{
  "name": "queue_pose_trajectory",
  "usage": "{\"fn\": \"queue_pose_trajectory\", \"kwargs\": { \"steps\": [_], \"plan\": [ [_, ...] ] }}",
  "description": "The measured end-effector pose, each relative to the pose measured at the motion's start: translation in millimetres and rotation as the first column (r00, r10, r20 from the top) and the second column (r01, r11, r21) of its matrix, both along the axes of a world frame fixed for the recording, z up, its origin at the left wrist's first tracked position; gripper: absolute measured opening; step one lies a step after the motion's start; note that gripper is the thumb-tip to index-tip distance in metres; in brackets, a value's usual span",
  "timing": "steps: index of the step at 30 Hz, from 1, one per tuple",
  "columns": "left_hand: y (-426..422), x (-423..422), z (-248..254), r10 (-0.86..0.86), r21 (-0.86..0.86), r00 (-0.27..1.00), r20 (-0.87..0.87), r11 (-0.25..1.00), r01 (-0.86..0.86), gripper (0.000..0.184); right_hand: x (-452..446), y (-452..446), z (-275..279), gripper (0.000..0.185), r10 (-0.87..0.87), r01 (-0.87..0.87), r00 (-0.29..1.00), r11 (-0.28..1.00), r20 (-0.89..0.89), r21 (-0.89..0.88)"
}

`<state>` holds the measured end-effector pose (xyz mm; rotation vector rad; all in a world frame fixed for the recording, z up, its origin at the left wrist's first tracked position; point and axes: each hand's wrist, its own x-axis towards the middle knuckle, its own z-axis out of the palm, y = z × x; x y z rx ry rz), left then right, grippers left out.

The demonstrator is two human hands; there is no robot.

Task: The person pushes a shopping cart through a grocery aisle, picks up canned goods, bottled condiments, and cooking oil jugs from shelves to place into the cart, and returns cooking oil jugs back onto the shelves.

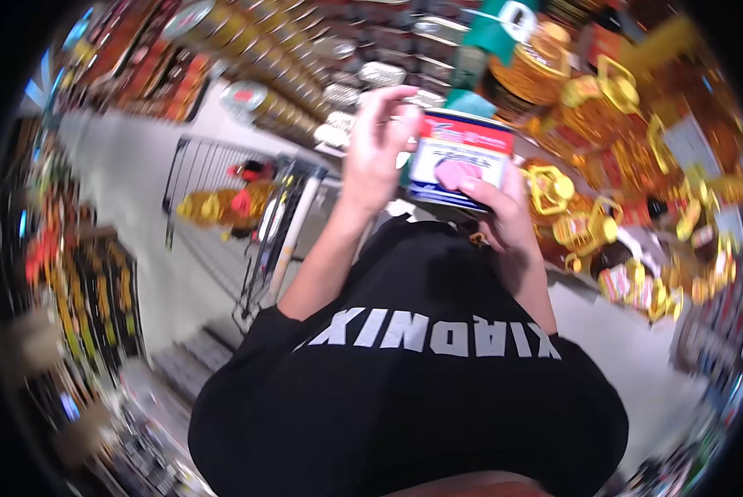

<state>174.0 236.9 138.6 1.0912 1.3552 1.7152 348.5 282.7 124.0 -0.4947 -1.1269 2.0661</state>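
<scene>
Yellow bottle [216, 206] in shopping cart [288, 236]; golden tins [251, 50] in rows; yellow-handled jugs [549, 190]

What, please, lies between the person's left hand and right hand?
In the head view, a labelled tin lies between the left hand and the right hand.

One tin [463, 156], one cart [295, 225] and one shirt [405, 398] show.

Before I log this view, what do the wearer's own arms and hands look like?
The left hand and right hand are gloveless; no watch or bracelet shows. Forearms are bare below short black sleeves of a shirt with white block letters across it.
</scene>
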Motion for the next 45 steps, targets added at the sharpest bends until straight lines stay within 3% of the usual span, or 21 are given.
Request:
{"fn": "queue_pose_trajectory", "kwargs": {
  "steps": [2,3,4,5,6,9,10,14,17,18,19,20,22,23,28,32,36,39,42,43,45],
  "plan": [
    [-21.2,3.8,-19.4,-0.084,-0.021,0.978,-0.189,0.996,0.082,0.08,-9.3,-12.1,3.1,0.05,-0.239,0.136,0.933,0.926,0.269,0.353],
    [-36.3,17.2,-12.8,-0.089,-0.187,0.994,-0.057,0.979,0.077,0.099,-17.2,-14.7,4.2,0.048,-0.267,0.07,0.892,0.879,0.365,0.472],
    [-40.7,28.6,-48.2,-0.079,-0.112,0.996,0.051,0.99,0.084,0.113,-22.5,-18.8,5.3,0.046,-0.323,0.007,0.842,0.808,0.433,0.589],
    [-46.2,33.0,-64.3,-0.015,-0.116,0.997,-0.072,0.993,0.007,0.124,-27.4,-27.3,9.8,0.055,-0.236,-0.108,0.809,0.841,0.539,0.53],
    [-56.0,41.1,-58.5,0.129,-0.053,0.966,0.224,0.991,-0.12,0.101,-27.0,-33.6,14.1,0.061,-0.133,-0.25,0.785,0.825,0.605,0.507],
    [-89.1,13.8,-75.7,0.188,-0.138,0.665,0.723,0.982,-0.127,0.034,-43.3,-48.2,8.4,0.059,-0.134,-0.455,0.829,0.403,0.544,0.794],
    [-98.5,8.2,-73.2,0.158,-0.071,0.535,0.83,0.981,-0.18,0.041,-48.4,-50.6,13.0,0.059,-0.079,-0.524,0.819,0.303,0.569,0.796],
    [-140.1,-14.1,-80.1,0.167,-0.004,0.505,0.847,0.951,-0.309,0.054,-82.0,-56.1,6.7,0.068,0.153,-0.612,0.771,0.447,0.619,0.652],
    [-166.3,-29.7,-82.5,-0.232,0.277,0.448,0.863,0.96,-0.037,0.06,-105.9,-58.5,-5.2,0.076,0.18,-0.648,0.736,0.463,0.652,0.604],
    [-174.8,-35.0,-87.7,-0.207,0.242,0.467,0.86,0.97,-0.017,0.057,-114.3,-61.1,-11.2,0.079,0.18,-0.655,0.735,0.439,0.654,0.615],
    [-180.1,-36.8,-91.8,-0.115,0.15,0.398,0.91,0.987,-0.057,0.054,-124.0,-67.9,-15.6,0.082,0.458,-0.678,0.718,0.63,0.524,0.379],
    [-186.0,-38.3,-95.1,-0.021,0.053,0.323,0.946,0.994,-0.091,0.051,-134.6,-70.6,-22.0,0.068,0.51,-0.698,0.692,0.653,0.511,0.293],
    [-201.6,-53.7,-89.6,0.107,-0.073,0.397,0.911,0.992,-0.101,0.049,-162.4,-74.9,-34.0,0.05,0.594,-0.752,0.545,0.659,0.592,0.031],
    [-210.2,-68.2,-95.2,0.169,-0.13,0.424,0.89,0.984,-0.12,0.046,-178.0,-81.6,-41.3,0.035,0.554,-0.736,0.558,0.674,0.618,0.06],
    [-273.7,-145.3,-100.2,0.301,-0.226,0.39,0.87,0.947,-0.227,0.042,-266.6,-135.8,-57.8,0.028,0.417,-0.716,0.552,0.681,0.722,0.154],
    [-313.5,-214.4,-162.4,0.57,-0.311,0.442,0.693,0.789,-0.53,0.04,-366.2,-184.4,-113.5,0.031,0.286,-0.703,0.685,0.5,0.67,0.506],
    [-343.9,-287.1,-246.1,0.797,-0.568,0.378,0.471,0.602,-0.562,0.033,-446.3,-260.2,-164.0,0.034,0.155,-0.69,0.723,0.11,0.674,0.715],
    [-366.3,-309.9,-334.3,0.678,-0.56,0.129,0.723,0.686,-0.465,0.033,-472.6,-294.9,-238.5,0.025,0.137,-0.781,0.582,-0.182,0.802,0.598],
    [-364.2,-285.3,-335.8,0.763,-0.686,-0.02,0.647,0.57,-0.453,0.041,-468.8,-317.6,-255.2,0.023,0.077,-0.669,0.46,-0.625,0.885,0.402],
    [-365.1,-290.8,-401.1,0.703,-0.617,-0.093,0.705,0.544,-0.569,0.032,-463.8,-320.3,-262.8,0.024,0.122,-0.665,0.469,-0.603,0.874,0.441],
    [-367.9,-294.2,-429.0,0.705,-0.636,-0.114,0.7,0.543,-0.548,0.028,-457.8,-321.1,-281.4,0.025,0.163,-0.663,0.465,-0.586,0.87,0.465]
  ]
}}
